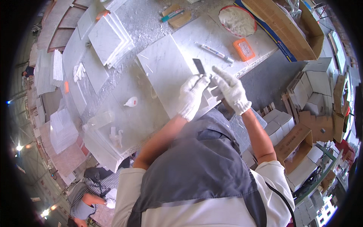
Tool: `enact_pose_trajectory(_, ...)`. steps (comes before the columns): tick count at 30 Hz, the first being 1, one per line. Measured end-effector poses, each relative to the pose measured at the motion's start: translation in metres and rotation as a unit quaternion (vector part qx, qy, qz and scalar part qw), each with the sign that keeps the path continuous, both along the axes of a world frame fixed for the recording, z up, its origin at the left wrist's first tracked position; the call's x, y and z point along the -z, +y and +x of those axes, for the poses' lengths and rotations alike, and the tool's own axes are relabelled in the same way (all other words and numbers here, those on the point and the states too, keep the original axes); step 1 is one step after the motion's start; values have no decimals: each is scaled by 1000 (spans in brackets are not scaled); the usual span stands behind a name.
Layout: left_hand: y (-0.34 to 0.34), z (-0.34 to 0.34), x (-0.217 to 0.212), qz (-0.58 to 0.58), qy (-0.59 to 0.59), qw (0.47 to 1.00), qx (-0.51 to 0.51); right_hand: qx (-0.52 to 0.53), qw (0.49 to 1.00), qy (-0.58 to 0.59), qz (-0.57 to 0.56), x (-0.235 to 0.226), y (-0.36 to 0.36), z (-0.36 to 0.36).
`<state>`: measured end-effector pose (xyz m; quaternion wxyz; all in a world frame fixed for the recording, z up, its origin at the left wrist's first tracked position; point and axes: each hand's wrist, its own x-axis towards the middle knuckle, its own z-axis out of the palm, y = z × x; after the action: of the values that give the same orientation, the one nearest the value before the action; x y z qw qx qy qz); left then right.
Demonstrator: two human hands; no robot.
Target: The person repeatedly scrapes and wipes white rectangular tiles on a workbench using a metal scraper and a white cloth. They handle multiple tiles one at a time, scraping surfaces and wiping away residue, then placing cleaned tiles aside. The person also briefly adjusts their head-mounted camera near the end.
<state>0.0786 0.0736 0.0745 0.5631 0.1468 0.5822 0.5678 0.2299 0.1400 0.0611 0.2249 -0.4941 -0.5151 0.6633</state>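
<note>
Left hand (193, 95) fingers grip a dark blade (199, 66) on the marble tile (166, 72). Right hand (231, 90) fingers spread wide, touching the tile edge.

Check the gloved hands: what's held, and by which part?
The left hand pinches a thin dark blade by its lower end, over the white marble tile. The right hand rests at the tile's near corner; its grip cannot be told.

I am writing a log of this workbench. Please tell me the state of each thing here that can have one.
left hand: gloved, gripping a flat dark blade
right hand: gloved, forefinger stretched out
dark blade: lying against the marble slab
marble slab: flat on the bench
marker pen: lying down
red bowl: filled with pale powder
cardboard box: open
</note>
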Motion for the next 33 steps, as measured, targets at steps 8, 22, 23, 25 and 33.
enact_pose_trajectory(8, -36, -40, -2, -73, 33, 997, 21, 39, 850, -272, 451, 23, 133, 4)
enact_pose_trajectory(22, -67, -51, -11, -126, 69, 990, -13, -132, 810, -397, 411, 20, 217, -23)
enact_pose_trajectory(23, -68, -53, -9, -113, 56, 992, -21, -114, 819, -363, 429, 12, 215, -17)
enact_pose_trajectory(25, -68, -55, -6, -98, 39, 994, -18, -84, 882, -221, 408, -5, 201, -8)
enact_pose_trajectory(33, -66, -67, -1, -99, -3, 993, -58, -160, 976, 116, 88, -8, 41, -20)
